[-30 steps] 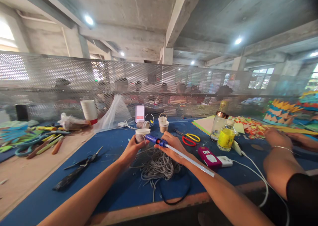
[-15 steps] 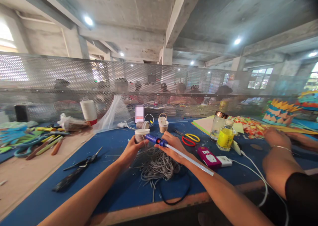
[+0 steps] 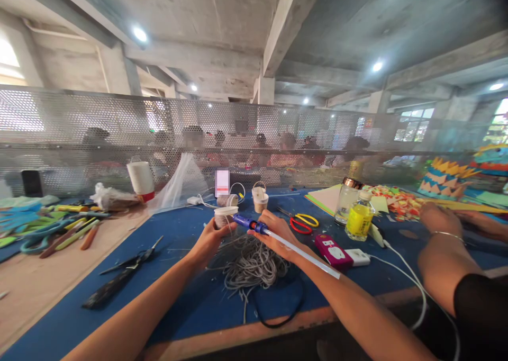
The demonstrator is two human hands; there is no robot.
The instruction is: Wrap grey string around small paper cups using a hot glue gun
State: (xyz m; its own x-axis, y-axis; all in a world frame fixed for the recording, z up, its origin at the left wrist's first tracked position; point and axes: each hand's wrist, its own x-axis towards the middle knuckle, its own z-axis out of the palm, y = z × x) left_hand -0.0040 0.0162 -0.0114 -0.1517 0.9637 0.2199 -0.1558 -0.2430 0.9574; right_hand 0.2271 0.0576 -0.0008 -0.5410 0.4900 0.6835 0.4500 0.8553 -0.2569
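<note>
My left hand [image 3: 210, 242] is closed around a small cup [image 3: 223, 220] with a white rim, its side wrapped in pale cord. In my right hand [image 3: 278, 233] is a blue hot glue gun [image 3: 251, 223], with a long clear glue stick [image 3: 307, 254] poking out of its back end. The gun's nozzle meets the cup's right side near the rim; whether it touches is hard to tell. A loose heap of grey cord [image 3: 256, 265] lies on the blue table mat under both hands. Farther back stands a small basket-like cup [image 3: 260, 199] with an arched handle, beside a phone [image 3: 222, 182].
Black-handled scissors [image 3: 125, 276] lie left; red-and-yellow scissors [image 3: 304, 222] lie right, near a purple box [image 3: 332, 251], a glass jar [image 3: 347, 205] and a yellow-liquid bottle [image 3: 359, 220]. A co-worker's arms [image 3: 444, 255] reach in from the right. Behind runs a perforated metal screen [image 3: 238, 117].
The view has shifted very slightly. My hands, the cup and the glue gun keep the same hold and position relative to each other.
</note>
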